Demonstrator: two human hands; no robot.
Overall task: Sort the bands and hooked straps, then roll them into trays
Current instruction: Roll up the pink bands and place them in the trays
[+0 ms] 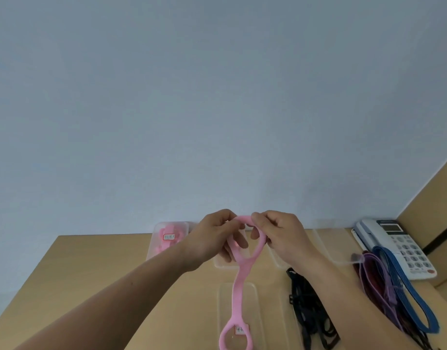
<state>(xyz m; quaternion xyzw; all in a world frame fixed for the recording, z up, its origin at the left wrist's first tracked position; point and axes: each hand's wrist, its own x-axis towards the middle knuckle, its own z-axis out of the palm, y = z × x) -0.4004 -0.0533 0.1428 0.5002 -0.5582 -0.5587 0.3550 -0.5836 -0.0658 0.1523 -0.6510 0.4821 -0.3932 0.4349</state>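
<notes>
pink band (pixel 242 281) hangs pinched between left hand (pixel 212 238) and right hand (pixel 280 236), unrolled; 1 tray (pixel 153 246) looks filled, dark straps (pixel 308 306) lie loose.

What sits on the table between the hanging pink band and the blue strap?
Head view: black straps, then purple straps, lie between pink band and blue strap.

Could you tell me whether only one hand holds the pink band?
No, the left hand and the right hand both grip the pink figure-eight rubber band.
</notes>
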